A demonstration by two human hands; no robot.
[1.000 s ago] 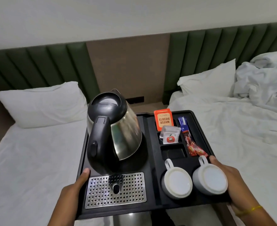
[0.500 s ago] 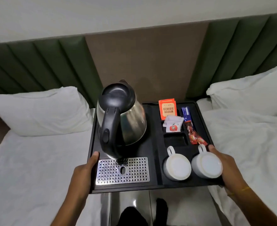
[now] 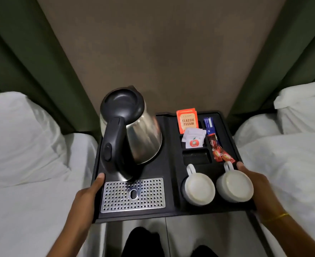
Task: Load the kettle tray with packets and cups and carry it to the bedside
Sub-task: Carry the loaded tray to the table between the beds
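Kettle tray (image 3: 171, 210), black and one only, hangs between the two white beds (image 3: 23, 201), its far edge near the brown wall panel (image 3: 162, 52), and you hold it by both side edges. Your left hand (image 3: 86, 197) is closed on the left rim, thumb lying on top beside the perforated metal drip grate (image 3: 133, 194). Your right hand (image 3: 256, 186) is closed on the right rim, thumb on top next to the nearer cup.

One steel kettle (image 3: 132, 134) with a black lid and handle stands upright on the tray's left half. Two white cups (image 3: 199, 189) sit upside down, side by side, in the front right wells. Behind them you have one empty compartment, then the packets: orange Classic Assam tea packets (image 3: 187, 121) at the back, a small heap of white sachets (image 3: 193, 139), one blue stick (image 3: 208, 125), and red sticks (image 3: 219, 151) whose count you cannot make out.
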